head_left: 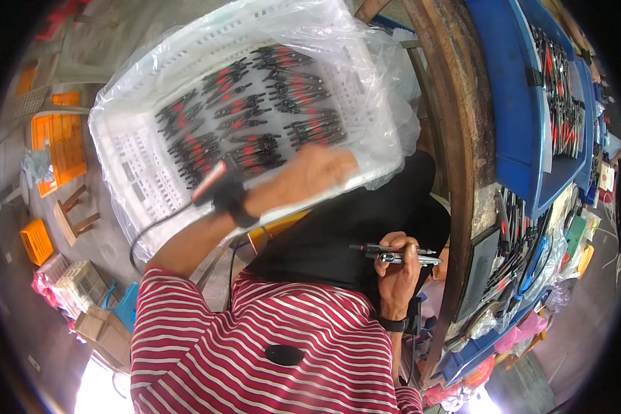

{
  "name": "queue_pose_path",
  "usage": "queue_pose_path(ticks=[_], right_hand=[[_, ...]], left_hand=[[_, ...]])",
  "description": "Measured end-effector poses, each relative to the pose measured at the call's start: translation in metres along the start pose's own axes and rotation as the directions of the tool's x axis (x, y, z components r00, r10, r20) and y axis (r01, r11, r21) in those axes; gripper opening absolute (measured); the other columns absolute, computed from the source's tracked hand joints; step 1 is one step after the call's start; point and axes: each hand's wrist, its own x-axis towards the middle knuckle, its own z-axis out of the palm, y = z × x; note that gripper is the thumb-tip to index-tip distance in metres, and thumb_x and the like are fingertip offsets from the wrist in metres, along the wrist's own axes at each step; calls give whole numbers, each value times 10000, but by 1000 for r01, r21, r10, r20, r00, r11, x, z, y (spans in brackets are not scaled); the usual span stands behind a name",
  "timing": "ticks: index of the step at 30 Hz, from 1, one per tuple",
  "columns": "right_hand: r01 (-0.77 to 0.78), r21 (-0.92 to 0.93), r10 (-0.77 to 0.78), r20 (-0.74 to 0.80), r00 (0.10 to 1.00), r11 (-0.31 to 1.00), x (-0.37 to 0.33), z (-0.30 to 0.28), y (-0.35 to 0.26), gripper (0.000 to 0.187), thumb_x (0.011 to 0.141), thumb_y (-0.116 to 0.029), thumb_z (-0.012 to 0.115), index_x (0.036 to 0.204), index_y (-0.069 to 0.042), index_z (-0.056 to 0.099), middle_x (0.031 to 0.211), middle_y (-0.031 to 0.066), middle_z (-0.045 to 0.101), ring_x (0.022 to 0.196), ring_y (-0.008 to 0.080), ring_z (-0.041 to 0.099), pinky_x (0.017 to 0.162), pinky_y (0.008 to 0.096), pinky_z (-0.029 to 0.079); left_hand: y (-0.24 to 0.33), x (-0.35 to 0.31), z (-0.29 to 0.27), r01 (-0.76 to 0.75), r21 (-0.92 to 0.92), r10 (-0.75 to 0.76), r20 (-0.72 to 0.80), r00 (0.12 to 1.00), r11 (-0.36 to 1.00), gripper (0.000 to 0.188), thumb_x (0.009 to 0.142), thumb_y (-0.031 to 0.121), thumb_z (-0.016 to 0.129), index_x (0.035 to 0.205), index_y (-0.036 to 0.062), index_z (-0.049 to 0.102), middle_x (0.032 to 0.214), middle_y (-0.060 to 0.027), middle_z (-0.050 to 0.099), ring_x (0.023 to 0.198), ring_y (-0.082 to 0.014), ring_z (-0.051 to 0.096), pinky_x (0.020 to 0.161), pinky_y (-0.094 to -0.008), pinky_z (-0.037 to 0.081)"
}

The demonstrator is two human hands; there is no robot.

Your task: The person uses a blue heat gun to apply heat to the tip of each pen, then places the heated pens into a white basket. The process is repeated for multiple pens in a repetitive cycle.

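My left hand [322, 168], smeared by motion, hangs over the near right part of a white crate [127, 148] lined with clear plastic. Its fingers are too blurred to tell whether they hold anything. In the crate lie several rows of slim black pens [241, 117] with red parts. Above my lap, my right hand [399, 265] is closed around slim black and silver pens [393, 257], which lie crosswise in its fingers. My left wrist wears a black band with a red-and-white piece and a cable [155, 228].
A wooden bench edge [466, 138] runs along my right. Beyond it stand a blue bin [514, 103] with more black and red pens and a cluttered lower tray [472, 355]. Orange crates [65, 148] and a small wooden stool [76, 215] are on the floor at left.
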Motion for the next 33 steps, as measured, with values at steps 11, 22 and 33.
queue_pose_path(ticks=[11,22,33], right_hand=[[-87,-133,89,10,996,987,0,-11,12,252,941,-221,462,870,5,549,830,145,572,502,110,484,422,212,384],[-125,-93,128,26,991,988,5,-14,13,237,928,-220,496,864,-1,556,823,145,578,491,110,494,400,198,387],[-140,-24,141,35,989,990,8,-19,15,230,902,-202,525,870,19,582,850,174,607,497,130,509,406,225,395]], left_hand=[[-167,42,-70,345,555,88,-610,788,757,199,779,-5,518,972,12,561,941,-188,547,880,-358,541,730,-410,443],[-165,40,-51,423,399,26,-751,660,814,181,788,37,551,957,32,489,907,-110,498,788,-208,542,592,-307,474],[-180,39,-56,305,420,166,-777,607,855,126,813,64,517,939,56,508,710,-90,499,607,-217,516,537,-323,450]])
